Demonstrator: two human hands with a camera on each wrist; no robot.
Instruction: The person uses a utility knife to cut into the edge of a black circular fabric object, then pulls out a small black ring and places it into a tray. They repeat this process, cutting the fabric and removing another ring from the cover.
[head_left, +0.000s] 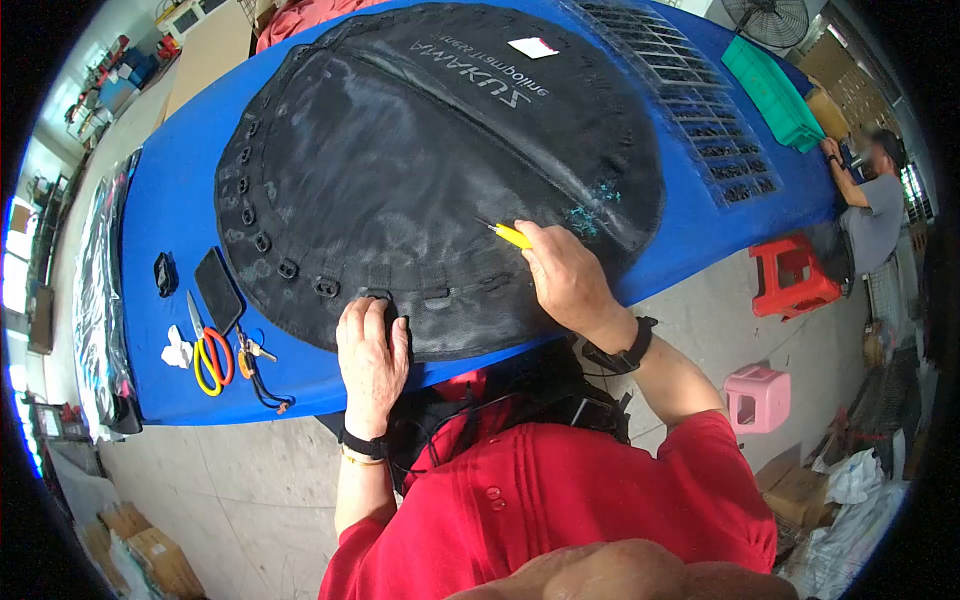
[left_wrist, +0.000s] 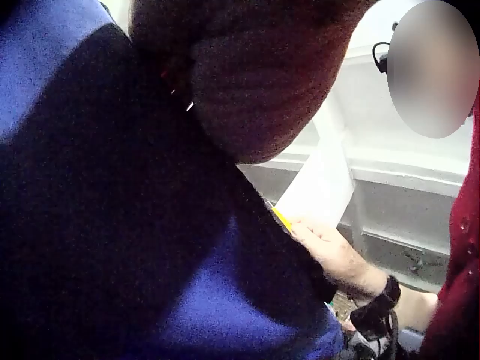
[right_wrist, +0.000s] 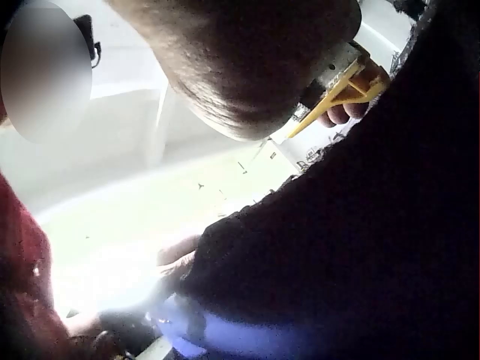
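A large round black trampoline mat [head_left: 400, 190] lies on the blue table, with white lettering and a ring of small black loops inside its edge. My left hand [head_left: 370, 350] rests on the mat's near rim, its fingertips right at one of the loops. The right hand [head_left: 565, 275] holds yellow-handled thread snips [head_left: 513, 236] over the mat, their thin metal tip pointing left. In the right wrist view, the yellow snips [right_wrist: 341, 94] show beneath the hand. A dark shadow covers most of the mat in the left wrist view.
Orange-and-yellow scissors [head_left: 208, 355], a black phone [head_left: 218, 290], keys [head_left: 262, 350] and crumpled white paper [head_left: 177, 348] lie left on the blue table [head_left: 170, 225]. A wire grid [head_left: 700, 110] and green crate [head_left: 770, 95] are at right. Beyond, another person [head_left: 875, 210] sits near a red stool [head_left: 795, 280].
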